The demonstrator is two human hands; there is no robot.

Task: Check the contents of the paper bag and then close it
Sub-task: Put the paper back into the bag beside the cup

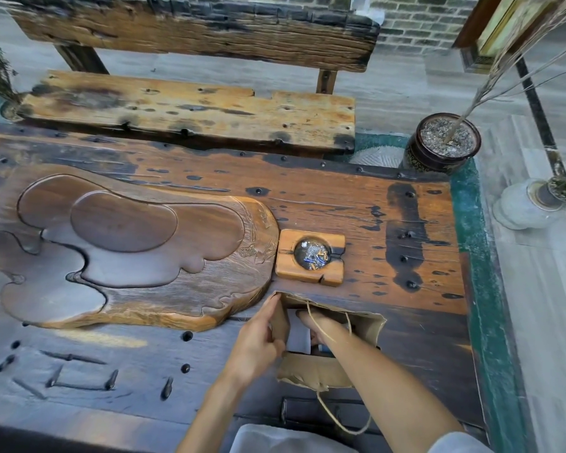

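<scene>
Brown kraft paper makes the paper bag (311,371), which stands open near the front edge of the dark wooden table (406,223), toward its right end. The left hand (258,341) holds the left wall of the bag, with the thumb inside and the fingers outside, and pulls the mouth wide. The right hand (317,325) is put down into the opening; its fingers are hidden by the bag, so I cannot tell if they hold something. Something white shows inside, but it is not clear what it is. One twine handle (343,416) hangs over the near wall toward the person, the other lies across the right forearm. Just behind the far rim of the bag sits a square wooden ashtray (310,256) with cigarette ends, apart from the bag by a narrow strip of table. To the left, the carved wooden tea tray (128,243) comes near the far left corner of the bag. To the right of the bag the table surface is free up to its green painted edge. Beyond the table stand a wooden bench (190,109) and a dark plant pot (441,142).
</scene>
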